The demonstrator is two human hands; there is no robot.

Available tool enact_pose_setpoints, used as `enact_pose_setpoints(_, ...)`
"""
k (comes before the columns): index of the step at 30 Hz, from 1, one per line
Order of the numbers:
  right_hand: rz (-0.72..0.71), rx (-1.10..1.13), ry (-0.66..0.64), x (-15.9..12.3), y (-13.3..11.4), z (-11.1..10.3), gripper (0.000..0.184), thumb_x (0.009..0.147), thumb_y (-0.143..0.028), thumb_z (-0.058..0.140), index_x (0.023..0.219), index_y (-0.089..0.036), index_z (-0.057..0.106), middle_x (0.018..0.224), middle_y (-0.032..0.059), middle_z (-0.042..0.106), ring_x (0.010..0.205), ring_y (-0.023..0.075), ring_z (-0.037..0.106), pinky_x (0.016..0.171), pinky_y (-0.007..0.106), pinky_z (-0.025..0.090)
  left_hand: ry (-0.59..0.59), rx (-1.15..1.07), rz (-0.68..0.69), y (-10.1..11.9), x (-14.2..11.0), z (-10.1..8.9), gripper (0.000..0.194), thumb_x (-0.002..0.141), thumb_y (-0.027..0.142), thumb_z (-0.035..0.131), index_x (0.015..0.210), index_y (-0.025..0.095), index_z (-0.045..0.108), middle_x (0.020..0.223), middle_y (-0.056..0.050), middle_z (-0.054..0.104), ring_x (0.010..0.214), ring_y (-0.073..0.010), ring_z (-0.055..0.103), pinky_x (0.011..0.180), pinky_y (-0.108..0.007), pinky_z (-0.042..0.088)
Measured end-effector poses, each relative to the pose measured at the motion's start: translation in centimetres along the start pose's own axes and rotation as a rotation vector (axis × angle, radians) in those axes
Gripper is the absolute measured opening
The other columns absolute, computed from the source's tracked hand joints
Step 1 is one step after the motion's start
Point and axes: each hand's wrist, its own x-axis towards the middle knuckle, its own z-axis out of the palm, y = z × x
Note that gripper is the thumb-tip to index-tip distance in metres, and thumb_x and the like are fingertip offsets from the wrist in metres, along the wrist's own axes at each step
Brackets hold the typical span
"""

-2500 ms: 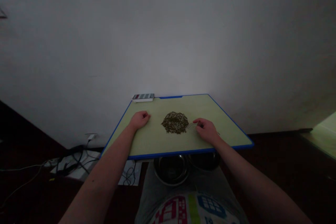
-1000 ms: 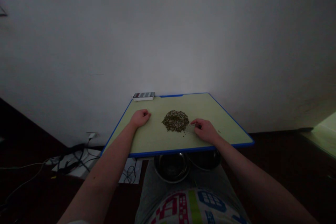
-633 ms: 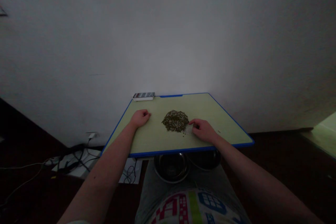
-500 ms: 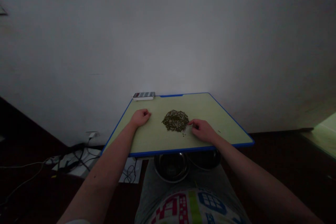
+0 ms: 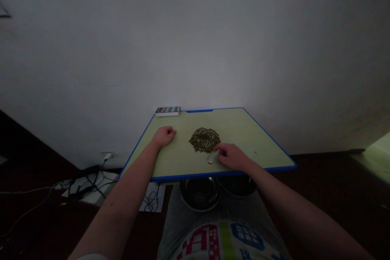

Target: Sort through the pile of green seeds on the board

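Note:
A loose pile of small greenish-brown beans or seeds (image 5: 204, 139) lies in the middle of a pale folding table (image 5: 179, 156) with a blue rim. My right hand (image 5: 230, 156) is at the pile's lower right, its fingers closed on a small clear plastic sheet (image 5: 212, 157). The sheet's lower edge rests on the tabletop, with a few grains beside it. My left hand (image 5: 163, 135) is curled closed on the left part of the table, apart from the pile, and nothing shows in it.
Two metal bowls, a left one (image 5: 200, 195) and a right one (image 5: 239, 185), sit on my lap under the table's near edge. A white box-like device (image 5: 167, 111) stands at the far left corner. Cables and a power strip (image 5: 88, 187) lie on the floor at left.
My right hand has moved the plastic sheet from the pile's right edge toward me and slightly left, with a few grains at its edge. My left hand stays put.

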Motion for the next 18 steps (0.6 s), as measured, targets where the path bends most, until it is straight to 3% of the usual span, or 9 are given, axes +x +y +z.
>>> enact_pose_setpoints(18, -0.023, -0.029, -0.004, -0.9, -3.1, 1.3, 0.035, 0.071, -0.016, 0.050, 0.101, -0.017, 0.066, 0.069, 0.0029, 0.065, 0.062, 0.0135, 0.054, 0.062, 0.025, 0.035, -0.004, 0.000, -0.014, 0.2, -0.1, -0.1, 0.031, 0.077, 0.043, 0.045, 0.065, 0.018, 0.057, 0.061, -0.003, 0.057, 0.057, -0.0151, 0.048, 0.054, -0.027, 0.032)
